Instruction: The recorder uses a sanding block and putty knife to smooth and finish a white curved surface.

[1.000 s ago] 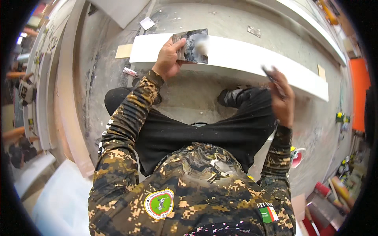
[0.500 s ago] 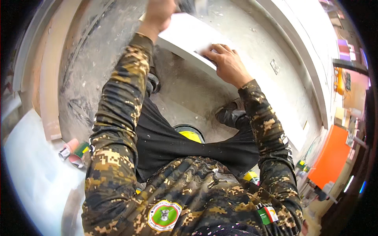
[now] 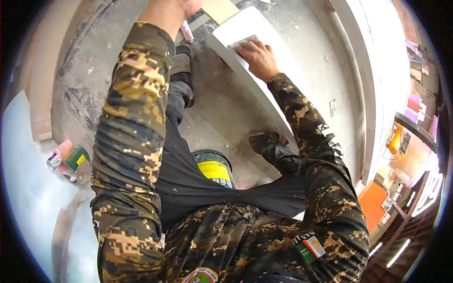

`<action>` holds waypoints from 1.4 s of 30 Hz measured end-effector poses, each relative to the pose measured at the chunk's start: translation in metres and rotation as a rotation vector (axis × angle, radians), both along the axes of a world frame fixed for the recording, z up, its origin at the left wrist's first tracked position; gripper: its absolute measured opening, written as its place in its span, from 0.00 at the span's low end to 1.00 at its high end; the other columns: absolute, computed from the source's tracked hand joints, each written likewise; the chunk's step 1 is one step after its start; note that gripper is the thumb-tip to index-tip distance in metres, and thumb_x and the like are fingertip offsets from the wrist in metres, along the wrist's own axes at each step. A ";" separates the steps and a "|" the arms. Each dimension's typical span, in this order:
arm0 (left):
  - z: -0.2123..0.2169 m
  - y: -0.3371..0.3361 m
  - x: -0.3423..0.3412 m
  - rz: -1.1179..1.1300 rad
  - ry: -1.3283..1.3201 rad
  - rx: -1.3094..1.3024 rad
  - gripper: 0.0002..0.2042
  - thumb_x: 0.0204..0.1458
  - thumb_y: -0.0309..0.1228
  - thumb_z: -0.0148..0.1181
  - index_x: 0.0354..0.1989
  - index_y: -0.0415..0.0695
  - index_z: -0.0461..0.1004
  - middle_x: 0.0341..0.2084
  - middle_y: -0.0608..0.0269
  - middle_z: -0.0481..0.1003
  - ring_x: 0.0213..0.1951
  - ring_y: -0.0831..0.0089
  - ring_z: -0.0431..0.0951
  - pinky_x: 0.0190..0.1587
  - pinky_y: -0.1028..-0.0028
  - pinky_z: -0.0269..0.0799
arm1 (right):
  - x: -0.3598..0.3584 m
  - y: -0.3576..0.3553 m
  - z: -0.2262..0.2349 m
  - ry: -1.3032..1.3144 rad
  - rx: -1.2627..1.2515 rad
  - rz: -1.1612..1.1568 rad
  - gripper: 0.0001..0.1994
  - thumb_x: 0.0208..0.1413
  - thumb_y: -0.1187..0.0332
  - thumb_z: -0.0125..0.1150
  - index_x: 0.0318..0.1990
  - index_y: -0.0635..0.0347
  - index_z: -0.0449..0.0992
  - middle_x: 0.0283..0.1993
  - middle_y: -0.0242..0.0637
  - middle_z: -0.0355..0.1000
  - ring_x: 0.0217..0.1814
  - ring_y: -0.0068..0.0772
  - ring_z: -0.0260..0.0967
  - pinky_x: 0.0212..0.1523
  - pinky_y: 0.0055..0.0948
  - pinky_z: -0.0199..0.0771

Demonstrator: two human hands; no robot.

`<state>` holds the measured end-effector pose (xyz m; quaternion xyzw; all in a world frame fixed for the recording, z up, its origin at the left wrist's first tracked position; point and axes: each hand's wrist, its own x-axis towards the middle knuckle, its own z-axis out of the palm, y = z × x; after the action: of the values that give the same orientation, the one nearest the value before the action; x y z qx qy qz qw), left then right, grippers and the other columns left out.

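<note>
My right hand [image 3: 257, 57] presses its fingers on a thin grey sheet, perhaps sandpaper [image 3: 237, 44], flat against a long white board [image 3: 247, 22]. The board slants from the top middle toward the lower right, past my right forearm. At the top edge my left hand [image 3: 172, 10] is cut off. Only its wrist and the base of the palm show, and its fingers are out of the picture. Below it a small white and red tube-like thing [image 3: 187, 32] lies on the floor. A tan panel [image 3: 219, 9] adjoins the board's far end.
Between my legs stands a dark green bucket with a yellow label [image 3: 213, 169]. A pink can [image 3: 62, 148] and a green can [image 3: 75, 157] lie at the left, beside a pale blue sheet [image 3: 28, 188]. A long white edge [image 3: 382, 70] curves along the right; beyond is an orange panel [image 3: 373, 203].
My right hand has moved farther along the board with the grey sheet. My left hand has gone mostly past the top edge. The whole view has shifted, showing more of the bucket.
</note>
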<state>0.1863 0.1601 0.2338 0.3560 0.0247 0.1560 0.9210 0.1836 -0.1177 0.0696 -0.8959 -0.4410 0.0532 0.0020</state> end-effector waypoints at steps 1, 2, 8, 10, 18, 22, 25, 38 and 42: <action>0.001 0.001 -0.001 0.003 -0.017 -0.012 0.08 0.62 0.24 0.47 0.43 0.38 0.74 0.37 0.56 0.79 0.37 0.64 0.83 0.41 0.61 0.82 | -0.005 -0.008 0.004 -0.045 0.020 0.055 0.25 0.54 0.79 0.54 0.58 0.42 0.77 0.60 0.29 0.72 0.66 0.36 0.63 0.61 0.47 0.64; 0.002 0.002 -0.003 0.007 -0.034 -0.021 0.08 0.62 0.24 0.47 0.42 0.38 0.74 0.36 0.56 0.79 0.37 0.63 0.83 0.42 0.61 0.82 | -0.003 -0.015 0.010 -0.044 0.010 0.061 0.25 0.54 0.79 0.54 0.58 0.42 0.77 0.60 0.29 0.72 0.66 0.36 0.63 0.61 0.47 0.64; 0.016 -0.009 0.004 0.034 -0.042 -0.060 0.07 0.61 0.24 0.48 0.41 0.38 0.74 0.34 0.58 0.78 0.34 0.65 0.81 0.40 0.62 0.82 | 0.053 0.018 0.040 0.015 -0.079 0.071 0.23 0.59 0.77 0.52 0.59 0.42 0.76 0.61 0.26 0.73 0.64 0.35 0.67 0.59 0.48 0.70; 0.021 -0.011 0.007 0.030 -0.025 -0.067 0.07 0.61 0.24 0.48 0.40 0.39 0.74 0.33 0.59 0.77 0.34 0.66 0.81 0.39 0.62 0.82 | 0.062 0.029 0.033 -0.027 -0.097 0.090 0.23 0.59 0.77 0.52 0.60 0.41 0.76 0.62 0.25 0.72 0.64 0.34 0.66 0.58 0.48 0.70; 0.018 0.002 -0.001 0.011 -0.040 -0.053 0.06 0.61 0.25 0.49 0.40 0.42 0.73 0.33 0.60 0.77 0.32 0.66 0.81 0.37 0.63 0.81 | 0.018 0.009 0.048 0.093 -0.365 0.155 0.22 0.62 0.74 0.52 0.58 0.32 0.78 0.57 0.24 0.74 0.64 0.31 0.65 0.56 0.44 0.68; 0.038 -0.012 -0.011 0.069 0.100 -0.059 0.06 0.61 0.25 0.48 0.40 0.41 0.73 0.32 0.59 0.77 0.32 0.66 0.80 0.35 0.62 0.81 | 0.036 0.026 0.053 0.091 -0.174 0.169 0.24 0.61 0.77 0.50 0.59 0.34 0.75 0.59 0.23 0.72 0.65 0.26 0.64 0.60 0.47 0.66; 0.034 -0.002 0.001 0.081 0.021 -0.040 0.06 0.60 0.25 0.48 0.40 0.41 0.72 0.32 0.60 0.76 0.32 0.67 0.80 0.34 0.61 0.81 | 0.049 0.042 0.040 -0.007 -0.104 0.211 0.23 0.60 0.77 0.53 0.59 0.36 0.75 0.59 0.23 0.72 0.66 0.27 0.64 0.61 0.46 0.65; 0.042 -0.001 -0.009 0.129 -0.029 -0.060 0.06 0.56 0.22 0.49 0.38 0.38 0.72 0.30 0.59 0.74 0.27 0.68 0.78 0.30 0.63 0.80 | 0.058 0.061 0.022 -0.063 -0.105 0.226 0.29 0.54 0.82 0.53 0.62 0.39 0.73 0.65 0.27 0.70 0.71 0.31 0.60 0.64 0.42 0.63; 0.049 -0.005 -0.006 0.197 0.115 -0.046 0.06 0.55 0.22 0.49 0.36 0.38 0.72 0.29 0.59 0.74 0.27 0.68 0.78 0.29 0.63 0.79 | 0.056 0.060 0.021 -0.086 -0.137 0.207 0.29 0.53 0.82 0.55 0.61 0.39 0.74 0.65 0.27 0.69 0.70 0.32 0.62 0.64 0.43 0.63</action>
<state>0.1805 0.1554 0.2828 0.3392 0.1160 0.2244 0.9062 0.2398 -0.0578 0.0908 -0.8452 -0.5260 0.0445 -0.0837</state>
